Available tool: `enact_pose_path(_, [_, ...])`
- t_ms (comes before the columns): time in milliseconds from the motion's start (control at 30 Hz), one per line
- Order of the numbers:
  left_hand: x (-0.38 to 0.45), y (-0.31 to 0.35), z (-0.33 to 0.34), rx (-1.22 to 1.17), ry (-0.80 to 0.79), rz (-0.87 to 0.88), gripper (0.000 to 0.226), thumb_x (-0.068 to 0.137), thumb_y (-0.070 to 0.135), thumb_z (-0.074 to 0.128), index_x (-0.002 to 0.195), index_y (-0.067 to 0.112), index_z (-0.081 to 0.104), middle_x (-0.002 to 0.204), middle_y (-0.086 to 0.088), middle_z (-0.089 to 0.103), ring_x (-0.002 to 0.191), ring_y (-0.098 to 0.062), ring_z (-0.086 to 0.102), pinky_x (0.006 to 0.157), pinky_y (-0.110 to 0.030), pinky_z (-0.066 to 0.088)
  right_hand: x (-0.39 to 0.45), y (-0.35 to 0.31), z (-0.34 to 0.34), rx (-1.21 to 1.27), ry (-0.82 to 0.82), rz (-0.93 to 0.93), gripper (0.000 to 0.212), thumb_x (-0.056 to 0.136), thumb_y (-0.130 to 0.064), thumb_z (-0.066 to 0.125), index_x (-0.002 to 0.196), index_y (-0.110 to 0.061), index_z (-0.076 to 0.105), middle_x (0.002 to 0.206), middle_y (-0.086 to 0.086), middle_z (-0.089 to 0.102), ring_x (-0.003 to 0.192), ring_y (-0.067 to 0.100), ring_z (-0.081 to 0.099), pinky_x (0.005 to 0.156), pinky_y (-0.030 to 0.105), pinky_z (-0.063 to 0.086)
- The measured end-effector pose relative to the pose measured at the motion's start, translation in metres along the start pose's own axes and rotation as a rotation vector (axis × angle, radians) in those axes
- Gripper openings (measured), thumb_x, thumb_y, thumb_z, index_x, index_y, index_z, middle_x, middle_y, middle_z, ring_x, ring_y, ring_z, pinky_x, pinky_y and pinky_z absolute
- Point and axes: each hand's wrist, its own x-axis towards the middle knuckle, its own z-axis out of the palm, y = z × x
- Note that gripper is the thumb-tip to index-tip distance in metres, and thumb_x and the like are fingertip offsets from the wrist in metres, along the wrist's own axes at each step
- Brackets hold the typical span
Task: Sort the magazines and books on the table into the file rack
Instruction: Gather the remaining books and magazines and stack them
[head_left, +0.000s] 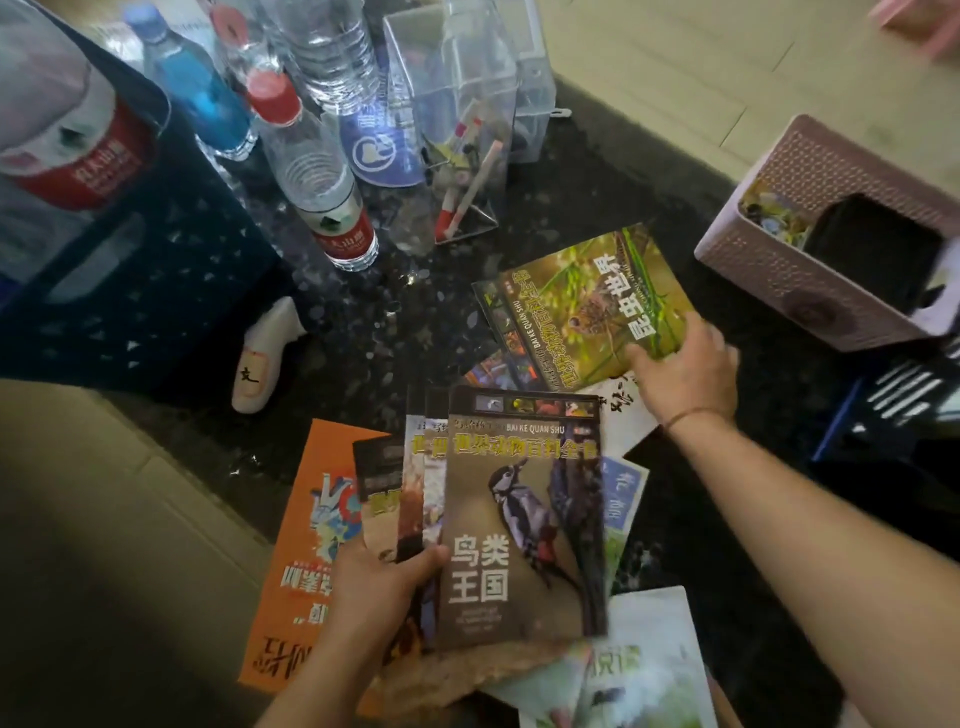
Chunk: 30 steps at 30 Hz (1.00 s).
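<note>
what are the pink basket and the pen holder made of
Pink basket: looks like moulded plastic with a woven-pattern matte wall. Pen holder: clear hard plastic, likely acrylic, since the pens show through its glossy walls.

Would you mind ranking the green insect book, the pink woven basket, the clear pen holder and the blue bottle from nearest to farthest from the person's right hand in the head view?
From the right hand:
1. Green insect book, under its fingers.
2. Pink woven basket, up and to the right.
3. Clear pen holder, far up-left.
4. Blue bottle, top-left corner.
</note>
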Motion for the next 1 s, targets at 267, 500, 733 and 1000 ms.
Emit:
enact_pose_path(267, [0.005,-0.003,-0.086,0.006,0.002,-0.168,0.021,0.077,0.009,0.076,0.095,0.007,0.066,0.069,-0.005,0.076,0.073,-0.025,0.072,0.061,-0.034,0.051,0.062,-0.005,0.006,-0.327,-0.206,0.174,0.115,0.051,-0.074,0.075,0.138,-0.011,0.035,0.141,0.017,0.035,0.131,0.036,0.032,0.103,0.050,0.035])
enact_pose_path(500, [0.014,-0.005,-0.097,0.004,0.048,-0.197,0.024,0.075,0.003,0.075,0.097,0.004,0.066,0.087,-0.018,0.075,0.085,-0.035,0.071,0.080,-0.044,0.054,0.041,-0.003,-0.044,0.467,0.035,0.195,0.020,0.086,-0.026,0.060,0.105,-0.020,0.062,0.099,0.004,0.066,0.071,0.019,0.062,0.039,0.024,0.049])
enact_pose_path(733, [0.003,-0.020,-0.068,-0.173,0.068,-0.215,0.034,0.066,0.007,0.085,0.095,0.007,0.068,0.084,-0.014,0.077,0.079,-0.032,0.074,0.081,-0.047,0.056,-0.155,0.018,-0.046,1.345,-0.448,0.643,0.034,0.073,-0.001,0.059,0.105,-0.011,0.056,0.090,0.008,0.074,0.072,0.022,0.072,0.053,0.040,0.059])
enact_pose_path(1000, [-0.010,-0.037,-0.037,-0.182,0.171,-0.133,0.053,0.044,0.035,0.096,0.091,0.035,0.074,0.094,0.003,0.078,0.092,-0.027,0.072,0.089,-0.050,0.054,-0.289,-0.010,0.049,1.223,-0.647,1.147,0.011,0.088,0.007,0.058,0.092,-0.002,0.060,0.061,0.018,0.067,0.041,0.028,0.062,0.037,0.036,0.053])
